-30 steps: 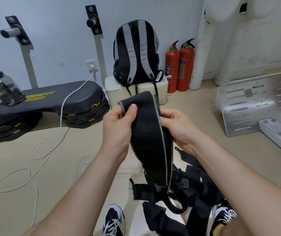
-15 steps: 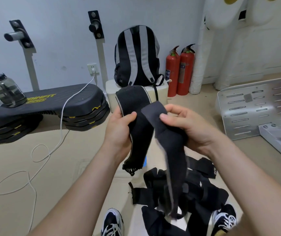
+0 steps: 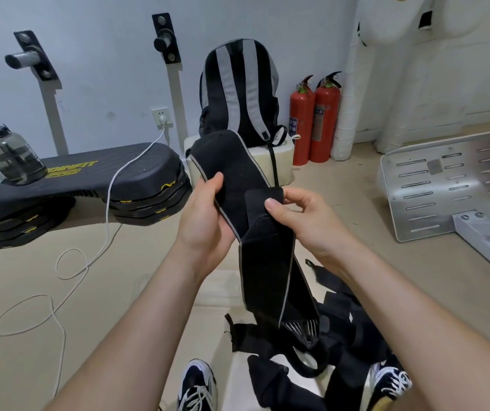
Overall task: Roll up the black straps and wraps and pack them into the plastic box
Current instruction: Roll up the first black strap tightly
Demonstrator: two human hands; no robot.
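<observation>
Where I am standing: the floor (image 3: 15,277) is carrying a heap of black straps (image 3: 341,330), which is lying between my shoes (image 3: 197,387).
Step platform (image 3: 89,179): sitting at the far left, well apart from the heap.
Backpack (image 3: 237,90): leaning against the wall beyond my hands.
Wrap (image 3: 264,268): hanging in the air above the heap, its top folding over and its lower end dangling toward the straps.
Left hand (image 3: 205,221): gripping the wrap's upper part, my thumb pressing on its front.
Right hand (image 3: 306,218): pinching the wrap's folded end between thumb and forefinger.
</observation>
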